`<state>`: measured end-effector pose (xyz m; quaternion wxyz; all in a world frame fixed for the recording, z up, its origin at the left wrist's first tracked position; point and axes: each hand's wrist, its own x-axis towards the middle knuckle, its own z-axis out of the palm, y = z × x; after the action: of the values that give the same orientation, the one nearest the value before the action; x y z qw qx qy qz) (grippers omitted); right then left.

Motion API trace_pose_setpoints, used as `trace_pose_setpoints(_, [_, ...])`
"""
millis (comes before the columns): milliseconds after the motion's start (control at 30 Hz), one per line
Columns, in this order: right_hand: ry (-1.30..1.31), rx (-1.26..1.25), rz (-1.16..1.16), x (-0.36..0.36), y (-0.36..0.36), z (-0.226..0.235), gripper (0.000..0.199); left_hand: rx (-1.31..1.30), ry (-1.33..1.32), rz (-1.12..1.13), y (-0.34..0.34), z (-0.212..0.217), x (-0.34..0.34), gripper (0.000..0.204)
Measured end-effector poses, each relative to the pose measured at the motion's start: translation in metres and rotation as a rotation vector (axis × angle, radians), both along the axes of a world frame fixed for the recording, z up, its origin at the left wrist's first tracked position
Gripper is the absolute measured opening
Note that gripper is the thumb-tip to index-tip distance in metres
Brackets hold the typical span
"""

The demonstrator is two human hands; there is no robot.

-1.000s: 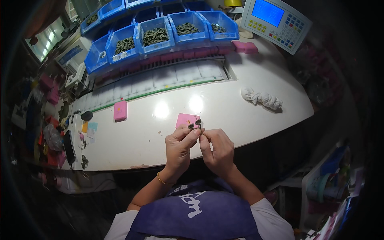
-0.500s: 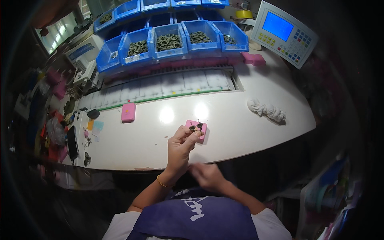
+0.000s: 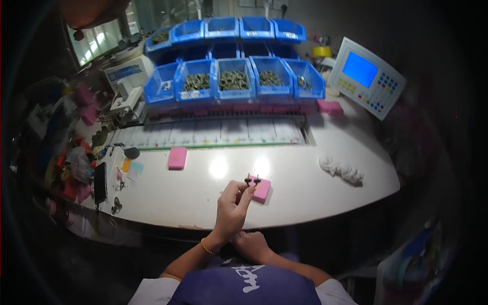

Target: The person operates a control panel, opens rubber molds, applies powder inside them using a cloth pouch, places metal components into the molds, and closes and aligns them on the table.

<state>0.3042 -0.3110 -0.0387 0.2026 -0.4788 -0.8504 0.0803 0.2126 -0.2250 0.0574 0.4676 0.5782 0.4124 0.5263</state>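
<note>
Black, small metal-looking parts (image 3: 252,179) sit pinched between my left hand's (image 3: 231,207) fingertips, just above the pink rectangular foam block (image 3: 262,189) on the white table (image 3: 305,198). My right hand (image 3: 250,245) rests low, seemingly closed and empty. A loose pinch could drop them.

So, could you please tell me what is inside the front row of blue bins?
The front blue bins hold heaps of small dark, greenish metal parts. The leftmost looks nearly empty. What lies beneath the heaps is covered, and the parts are too small to tell apart.
</note>
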Motion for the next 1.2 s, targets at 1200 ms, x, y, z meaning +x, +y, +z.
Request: trace_pose_setpoints(1200, [0.608, 0.014, -0.284, 0.056, 0.106, 0.051, 0.095, 0.257, 0.514, -0.451, 0.121, 0.018, -0.095, 0.083])
